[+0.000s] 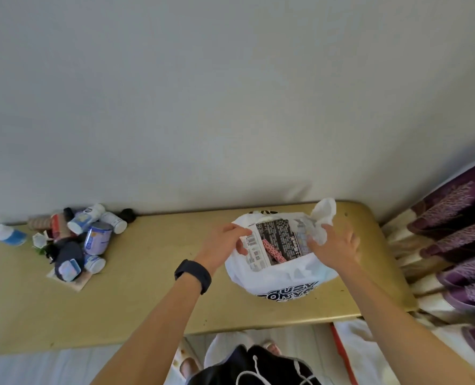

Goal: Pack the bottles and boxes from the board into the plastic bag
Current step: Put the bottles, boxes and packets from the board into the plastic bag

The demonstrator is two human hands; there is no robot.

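Plastic bag (280,276) sits toward the right end of the board (153,287), near its far edge, mouth up. Left hand (225,243) pinches the bag's left rim, thumb and fingers closed on the film. Right hand (333,245) grips the bunched right handle, fingers curled into it. Inside are a black printed box (280,237) and a pink patterned item (272,254), both leaning.

The unpacked pile of bottles and boxes (92,234) is at the far left corner, well apart from the bag. A lone blue-and-white bottle (8,234) lies beyond it.

Risks, as judged:
- Releasing either rim to fetch items would probably let the limp mouth collapse.
- The leaning box could block later items.
- Round bottles lying on their sides may roll off when the pile is disturbed.
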